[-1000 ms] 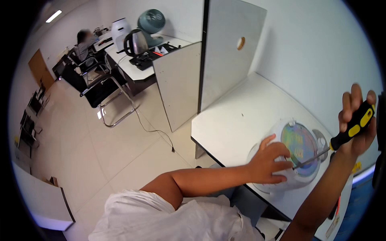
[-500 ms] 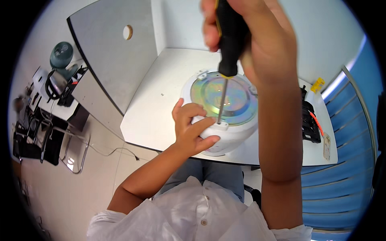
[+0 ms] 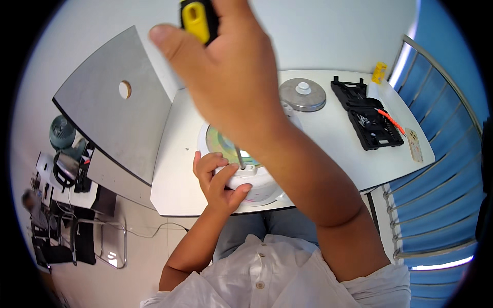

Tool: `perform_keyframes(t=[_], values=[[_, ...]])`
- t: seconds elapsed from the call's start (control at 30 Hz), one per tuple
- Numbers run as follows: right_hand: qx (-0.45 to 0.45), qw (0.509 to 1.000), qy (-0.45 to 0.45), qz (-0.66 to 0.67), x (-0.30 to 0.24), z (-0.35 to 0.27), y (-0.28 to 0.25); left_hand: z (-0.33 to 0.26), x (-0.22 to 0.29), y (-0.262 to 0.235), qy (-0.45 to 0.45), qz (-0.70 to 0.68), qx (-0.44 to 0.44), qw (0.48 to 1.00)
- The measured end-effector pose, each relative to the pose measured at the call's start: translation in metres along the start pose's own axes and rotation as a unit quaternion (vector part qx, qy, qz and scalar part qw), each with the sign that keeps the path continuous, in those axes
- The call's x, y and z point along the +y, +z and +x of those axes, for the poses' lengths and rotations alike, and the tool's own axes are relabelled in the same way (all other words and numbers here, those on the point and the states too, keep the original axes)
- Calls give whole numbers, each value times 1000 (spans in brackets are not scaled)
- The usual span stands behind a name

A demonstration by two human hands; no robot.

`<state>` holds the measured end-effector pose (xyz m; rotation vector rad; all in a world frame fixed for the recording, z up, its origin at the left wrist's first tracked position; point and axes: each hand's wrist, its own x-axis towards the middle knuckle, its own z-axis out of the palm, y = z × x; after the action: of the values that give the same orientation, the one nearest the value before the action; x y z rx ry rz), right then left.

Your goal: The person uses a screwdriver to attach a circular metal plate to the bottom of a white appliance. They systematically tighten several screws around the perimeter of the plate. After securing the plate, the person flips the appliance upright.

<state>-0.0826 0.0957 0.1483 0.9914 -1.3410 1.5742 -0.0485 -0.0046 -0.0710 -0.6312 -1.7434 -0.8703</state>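
A white round appliance [image 3: 262, 192] stands on the table before me, a shiny iridescent disc [image 3: 215, 141] on its upturned face. My left hand [image 3: 218, 187] rests on its near left rim, thumb and fingers around a small white tab [image 3: 250, 171]. The tip of a screwdriver [image 3: 197, 18] is at the hole in this tab, by my left fingertips. High over the appliance, my right hand [image 3: 236, 77] is around the screwdriver's black and yellow handle, thumb reaching left. That hand and forearm hide the middle of the screwdriver, most of the disc and the appliance's right side.
Behind the appliance lies a round metal lid [image 3: 310, 100] with a white knob. An open black tool case [image 3: 377, 126] with an orange-red tool [image 3: 390, 121] is at the right, near a patterned phone-like slab [image 3: 414, 145]. A grey panel [image 3: 118, 102] stands left; metal railings [image 3: 436, 210] border the right.
My right hand has swung left and turned, bringing its back into view. The view has shifted right, showing the lid and more of the tool case. My left hand keeps its hold on the tab.
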Motion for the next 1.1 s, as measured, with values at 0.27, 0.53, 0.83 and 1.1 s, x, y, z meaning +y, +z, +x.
perform_keyframes(t=[0.27,0.53,0.83,1.1], values=[[-199,925,169,276,4,25,-14,2,1,-2,5,8,-3,1000],[-276,767,197,545,28,29,-12,0,0,-2,9,13,-4,1000],[-32,985,-128,-113,-1,13,3,2,2,-1,-9,-10,3,1000],[-320,859,200,345,19,41,-34,3,1,-3,1,1,-4,1000]])
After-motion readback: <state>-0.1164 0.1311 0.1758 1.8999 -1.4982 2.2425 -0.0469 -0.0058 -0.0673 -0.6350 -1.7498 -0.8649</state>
